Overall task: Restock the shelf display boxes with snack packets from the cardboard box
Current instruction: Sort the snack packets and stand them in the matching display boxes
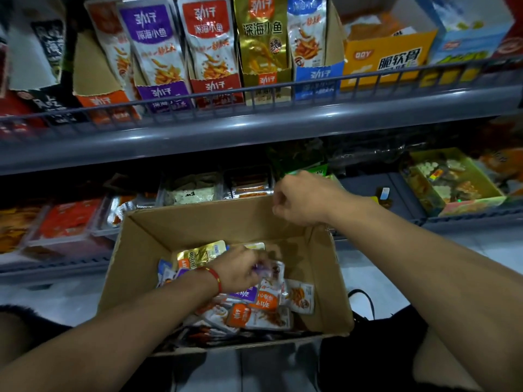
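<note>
An open brown cardboard box (147,236) holding loose foil snack packets (263,312) sits before the grey metal shelf (254,128), whose front edge carries upright printed card display boxes (215,89).

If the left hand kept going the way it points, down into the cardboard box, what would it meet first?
Most likely the purple packet right under the left hand, on top of the loose packets in the box. Its fingertips are blurred, so they may already touch it.

box (147,236) top open, shelf rail (283,89) fwd
</note>
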A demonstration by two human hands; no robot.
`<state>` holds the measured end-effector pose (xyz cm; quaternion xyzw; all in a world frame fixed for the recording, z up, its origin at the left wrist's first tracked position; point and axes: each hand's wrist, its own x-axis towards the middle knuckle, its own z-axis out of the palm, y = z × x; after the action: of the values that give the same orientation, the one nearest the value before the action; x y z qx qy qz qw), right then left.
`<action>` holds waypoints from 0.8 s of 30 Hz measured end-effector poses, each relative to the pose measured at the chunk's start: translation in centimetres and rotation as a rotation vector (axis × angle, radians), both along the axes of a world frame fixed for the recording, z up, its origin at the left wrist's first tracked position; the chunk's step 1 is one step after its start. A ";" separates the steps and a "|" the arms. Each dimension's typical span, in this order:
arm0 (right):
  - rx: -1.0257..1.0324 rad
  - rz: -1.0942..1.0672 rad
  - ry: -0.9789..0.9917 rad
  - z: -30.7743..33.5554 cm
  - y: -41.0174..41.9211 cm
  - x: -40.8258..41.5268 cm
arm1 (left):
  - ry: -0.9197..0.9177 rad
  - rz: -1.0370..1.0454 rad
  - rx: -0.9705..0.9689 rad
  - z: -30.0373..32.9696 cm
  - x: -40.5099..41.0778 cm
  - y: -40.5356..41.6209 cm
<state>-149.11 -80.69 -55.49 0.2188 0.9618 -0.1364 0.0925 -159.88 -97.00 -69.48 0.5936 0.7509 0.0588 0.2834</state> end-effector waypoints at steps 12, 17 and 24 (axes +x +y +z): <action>-1.133 -0.072 0.128 0.4 -1.4 0.2 | -0.653 0.414 0.603 14.5 -2.9 -3.3; -1.229 -0.291 0.492 0.9 -2.0 -0.5 | -1.430 0.922 0.618 13.8 -1.4 -3.5; -1.163 -0.355 0.555 1.3 -3.7 -0.3 | -1.287 0.861 0.650 13.8 0.5 -3.6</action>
<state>-149.40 -84.39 -54.19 0.2449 0.6692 -0.6971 -0.0792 -159.35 -100.58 -55.68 0.1580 0.5494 0.7024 0.4242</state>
